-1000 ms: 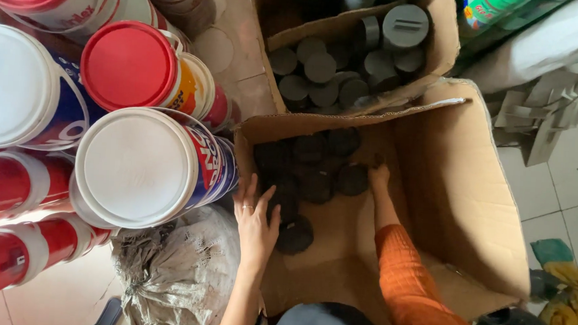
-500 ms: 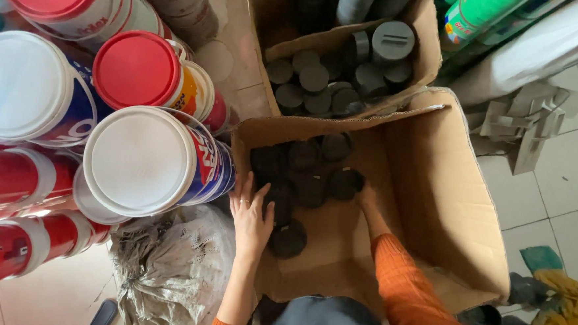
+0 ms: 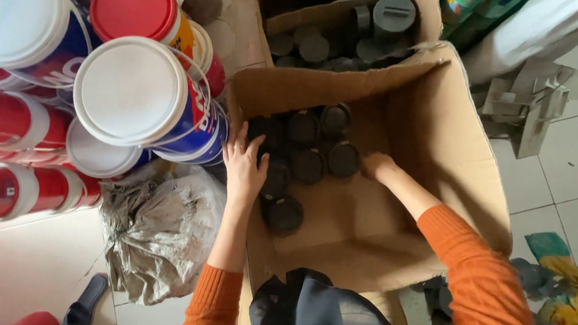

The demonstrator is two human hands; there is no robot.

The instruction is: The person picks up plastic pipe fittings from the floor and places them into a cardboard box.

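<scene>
Your left hand (image 3: 244,168) lies flat, fingers spread, on the black round caps (image 3: 308,165) at 9 o'clock inside the cardboard box (image 3: 460,158). Your right hand (image 3: 376,166) is at the caps' 3 o'clock edge; grip state I cannot tell. Approx. two short rows are laid w/ one extra cap; most of the box floor is bare.

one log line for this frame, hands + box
left hand: flat on black round parts at box wall | right hand: beside the parts, grip unclear | cardboard box: open, parts clustered far-left
</scene>
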